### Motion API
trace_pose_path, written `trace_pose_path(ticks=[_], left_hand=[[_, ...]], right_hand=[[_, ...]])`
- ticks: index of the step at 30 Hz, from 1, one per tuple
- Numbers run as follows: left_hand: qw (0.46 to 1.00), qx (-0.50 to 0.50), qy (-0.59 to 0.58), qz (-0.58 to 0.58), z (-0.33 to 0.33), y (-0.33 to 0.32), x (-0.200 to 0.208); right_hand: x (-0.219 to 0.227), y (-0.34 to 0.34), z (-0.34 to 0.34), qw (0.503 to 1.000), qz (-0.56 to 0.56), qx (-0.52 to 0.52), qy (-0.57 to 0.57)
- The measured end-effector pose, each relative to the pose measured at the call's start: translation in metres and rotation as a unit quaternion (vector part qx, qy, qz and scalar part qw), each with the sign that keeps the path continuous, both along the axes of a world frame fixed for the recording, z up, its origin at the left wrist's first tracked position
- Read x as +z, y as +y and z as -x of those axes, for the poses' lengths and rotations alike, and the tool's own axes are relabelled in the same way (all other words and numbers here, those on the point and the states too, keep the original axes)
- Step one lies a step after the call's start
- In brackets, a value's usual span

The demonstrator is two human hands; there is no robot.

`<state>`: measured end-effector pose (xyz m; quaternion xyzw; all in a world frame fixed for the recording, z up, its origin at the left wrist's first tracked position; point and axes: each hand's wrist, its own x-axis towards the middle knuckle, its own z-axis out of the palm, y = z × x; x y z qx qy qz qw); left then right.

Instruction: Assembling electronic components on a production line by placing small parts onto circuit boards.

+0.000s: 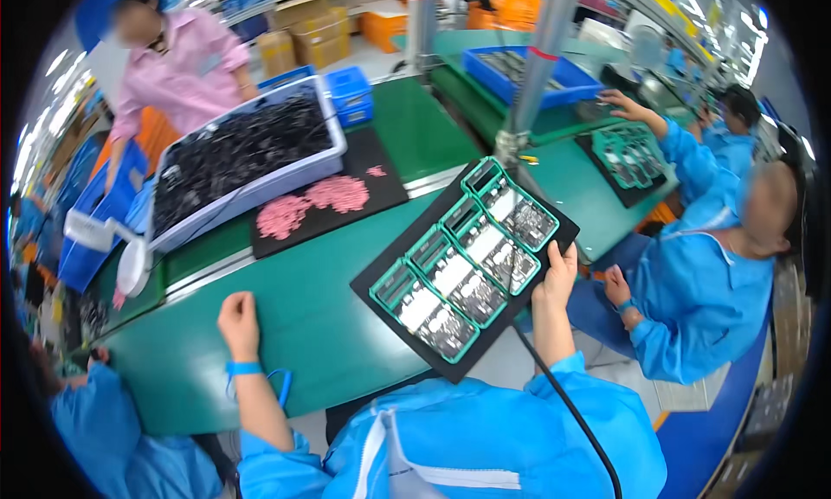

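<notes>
My right hand (557, 278) grips the right edge of a flat black board (368, 284), with the thumb over its top. The board is tilted above the green table, and on it lie several green frames (446, 284) side by side, holding circuit boards with silver and dark parts. Apart from the board, my left hand (239, 326) is at the left over the green table (320, 326), its fingers curled in and nothing visible in them. Around that wrist is a blue strap (244, 368) with a coiled cord.
A grey bin of black parts (251, 144) stands across the table, beside pink pieces (338, 194) on a black mat. A metal post (528, 92) rises behind my board. A black cable (576, 412) crosses near my right arm. Co-workers sit left and right; another person stands opposite.
</notes>
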<state>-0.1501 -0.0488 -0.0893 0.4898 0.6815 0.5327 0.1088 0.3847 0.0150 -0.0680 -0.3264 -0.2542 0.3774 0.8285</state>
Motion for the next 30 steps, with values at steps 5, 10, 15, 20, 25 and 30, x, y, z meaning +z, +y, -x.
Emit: trace_pose_path(ticks=[5, 10, 15, 20, 25, 30], left_hand=[[0.999, -0.017, 0.013, 0.026, 0.006, 0.002, 0.016], [0.999, -0.029, -0.002, 0.025, 0.022, 0.007, -0.013], [0.999, -0.040, -0.007, 0.002, 0.015, 0.009, -0.012], [0.999, -0.038, 0.002, 0.022, 0.011, 0.013, -0.007], [0.996, -0.056, 0.009, 0.068, 0.025, 0.022, -0.013], [0.975, -0.110, -0.028, 0.193, 0.007, 0.044, 0.016]], right_hand=[[0.031, -0.026, -0.048, 0.984, -0.009, -0.174, -0.049], [0.020, -0.001, -0.074, 0.945, 0.031, -0.311, -0.098], [-0.004, 0.012, -0.118, 0.924, 0.196, -0.300, -0.135], [-0.010, -0.001, -0.119, 0.871, 0.209, -0.331, -0.296], [0.012, -0.017, -0.050, 0.682, 0.226, -0.403, -0.567], [0.038, -0.007, 0.057, 0.664, 0.003, -0.289, -0.690]])
